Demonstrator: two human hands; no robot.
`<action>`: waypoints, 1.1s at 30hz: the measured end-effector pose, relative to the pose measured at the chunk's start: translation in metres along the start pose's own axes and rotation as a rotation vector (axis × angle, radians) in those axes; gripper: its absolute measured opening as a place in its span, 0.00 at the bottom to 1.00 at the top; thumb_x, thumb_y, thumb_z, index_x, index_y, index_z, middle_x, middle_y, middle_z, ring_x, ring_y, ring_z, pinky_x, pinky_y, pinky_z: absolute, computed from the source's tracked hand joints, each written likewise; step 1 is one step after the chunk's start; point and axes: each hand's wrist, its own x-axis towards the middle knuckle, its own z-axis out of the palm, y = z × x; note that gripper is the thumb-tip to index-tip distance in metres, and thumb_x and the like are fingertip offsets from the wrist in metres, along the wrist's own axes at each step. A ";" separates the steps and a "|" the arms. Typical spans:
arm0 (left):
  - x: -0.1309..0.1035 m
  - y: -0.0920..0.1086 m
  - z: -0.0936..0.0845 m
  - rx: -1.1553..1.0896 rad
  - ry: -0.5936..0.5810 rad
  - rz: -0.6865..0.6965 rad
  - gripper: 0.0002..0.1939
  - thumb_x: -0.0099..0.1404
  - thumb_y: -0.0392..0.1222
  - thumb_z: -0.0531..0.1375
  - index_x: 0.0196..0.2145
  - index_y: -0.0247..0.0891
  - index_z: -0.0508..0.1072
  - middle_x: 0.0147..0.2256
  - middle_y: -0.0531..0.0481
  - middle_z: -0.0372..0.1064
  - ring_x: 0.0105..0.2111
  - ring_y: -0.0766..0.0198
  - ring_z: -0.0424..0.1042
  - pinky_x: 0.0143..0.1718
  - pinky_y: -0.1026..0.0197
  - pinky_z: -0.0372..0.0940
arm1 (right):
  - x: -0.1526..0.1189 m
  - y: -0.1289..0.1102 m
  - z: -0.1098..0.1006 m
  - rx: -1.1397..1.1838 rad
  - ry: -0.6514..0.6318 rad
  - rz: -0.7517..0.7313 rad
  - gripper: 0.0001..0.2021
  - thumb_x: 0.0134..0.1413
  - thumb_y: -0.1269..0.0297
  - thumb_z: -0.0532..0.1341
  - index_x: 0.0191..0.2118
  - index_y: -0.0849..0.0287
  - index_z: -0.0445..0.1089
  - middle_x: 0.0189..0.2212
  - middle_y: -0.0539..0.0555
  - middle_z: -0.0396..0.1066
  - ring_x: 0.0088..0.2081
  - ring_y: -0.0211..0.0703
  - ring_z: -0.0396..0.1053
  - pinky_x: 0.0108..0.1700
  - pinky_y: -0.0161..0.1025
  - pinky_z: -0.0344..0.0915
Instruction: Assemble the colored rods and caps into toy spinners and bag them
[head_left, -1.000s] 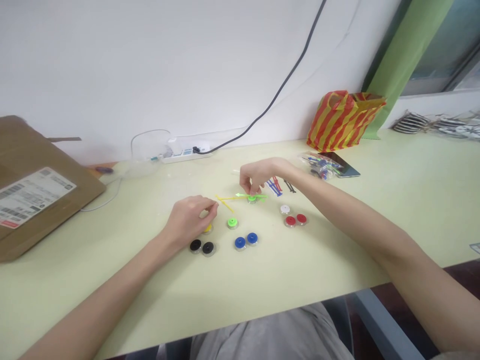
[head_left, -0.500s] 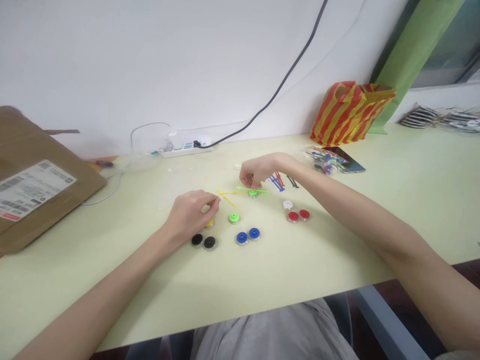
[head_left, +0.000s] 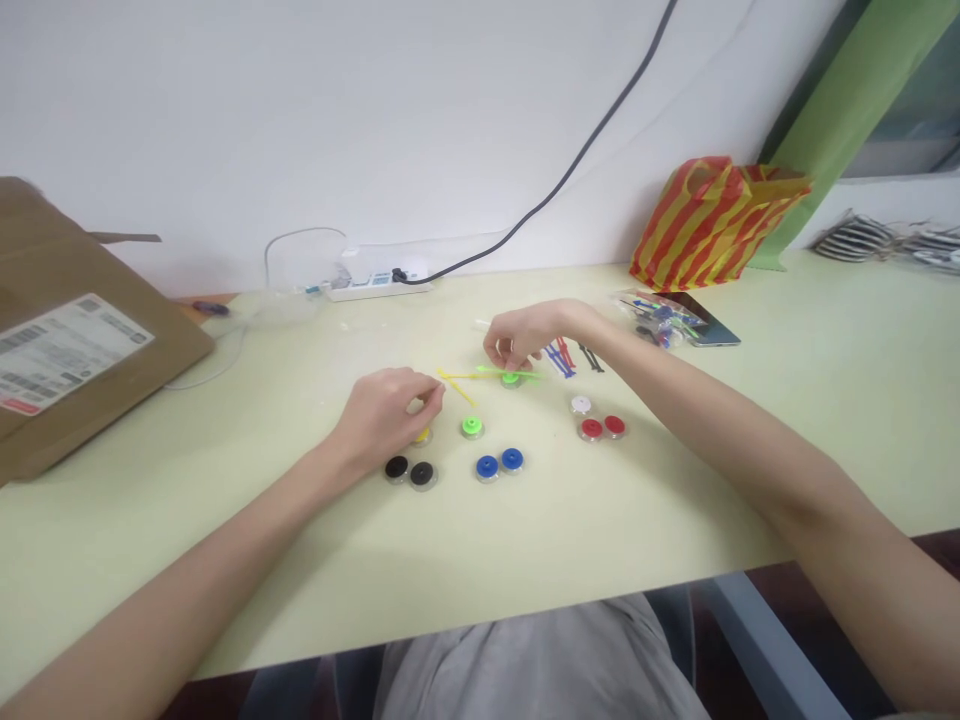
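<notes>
My right hand (head_left: 517, 337) is closed, its fingertips pinching down at a thin green plastic arrow (head_left: 531, 376). The arrow lies across a green-topped round disc (head_left: 511, 381) with a clear base. My left hand (head_left: 394, 408) is pinched shut beside two yellow plastic arrows (head_left: 461, 390); what its fingertips hold, if anything, is hidden. Under that hand a yellow disc (head_left: 422, 436) shows in part. Close by are another green disc (head_left: 472, 427), two black discs (head_left: 423, 474) and two blue discs (head_left: 487, 467). Two red discs (head_left: 591, 429) and a white one (head_left: 580, 404) sit under my right forearm.
Blue arrows (head_left: 558, 358), red and black ones lie behind my right wrist. A clear bag of parts (head_left: 664, 320) rests on a dark tablet (head_left: 712, 325), near a striped bag (head_left: 712, 225). A power strip (head_left: 379, 287) lies along the wall; a cardboard box (head_left: 90, 400) stands left.
The view has shifted slightly, so everything sits a little differently in the picture. Both hands stay at nearly the same spots, still pinched; the discs have not visibly moved on the table.
</notes>
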 end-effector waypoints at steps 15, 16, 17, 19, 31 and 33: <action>0.002 0.005 -0.003 -0.054 0.046 0.016 0.17 0.70 0.43 0.54 0.26 0.40 0.75 0.27 0.50 0.75 0.27 0.63 0.72 0.32 0.60 0.62 | 0.007 -0.019 0.007 -0.214 -0.012 0.102 0.06 0.43 0.76 0.61 0.29 0.60 0.68 0.25 0.50 0.67 0.28 0.39 0.62 0.32 0.37 0.55; 0.002 0.005 -0.003 -0.052 0.048 0.018 0.17 0.70 0.43 0.54 0.26 0.39 0.75 0.27 0.50 0.75 0.27 0.63 0.72 0.32 0.60 0.61 | 0.007 -0.021 0.007 -0.222 -0.012 0.118 0.06 0.42 0.77 0.61 0.29 0.60 0.68 0.26 0.50 0.67 0.28 0.39 0.63 0.32 0.37 0.55; 0.002 0.005 -0.003 -0.050 0.051 0.018 0.17 0.70 0.43 0.54 0.26 0.39 0.75 0.27 0.50 0.75 0.27 0.63 0.71 0.32 0.60 0.61 | 0.007 -0.022 0.007 -0.228 -0.009 0.133 0.07 0.42 0.77 0.61 0.29 0.60 0.68 0.26 0.51 0.68 0.29 0.39 0.63 0.32 0.37 0.55; 0.002 0.005 -0.003 -0.051 0.053 0.024 0.17 0.70 0.43 0.54 0.25 0.39 0.75 0.27 0.50 0.75 0.27 0.63 0.71 0.32 0.60 0.62 | 0.004 -0.025 0.007 -0.239 0.009 0.154 0.07 0.43 0.77 0.61 0.31 0.61 0.69 0.29 0.52 0.70 0.29 0.40 0.65 0.32 0.37 0.56; 0.000 0.004 -0.003 -0.028 0.050 0.054 0.17 0.70 0.42 0.54 0.26 0.39 0.75 0.27 0.50 0.76 0.27 0.62 0.73 0.32 0.59 0.63 | -0.018 -0.055 0.013 -0.296 0.071 0.241 0.06 0.50 0.68 0.68 0.34 0.61 0.73 0.34 0.58 0.75 0.31 0.45 0.70 0.30 0.40 0.60; 0.000 0.004 -0.003 -0.020 0.043 0.060 0.17 0.71 0.42 0.54 0.26 0.39 0.76 0.27 0.49 0.76 0.28 0.62 0.73 0.33 0.59 0.63 | -0.020 -0.054 0.011 -0.274 0.067 0.184 0.05 0.51 0.68 0.67 0.34 0.61 0.73 0.35 0.57 0.75 0.31 0.43 0.69 0.30 0.39 0.59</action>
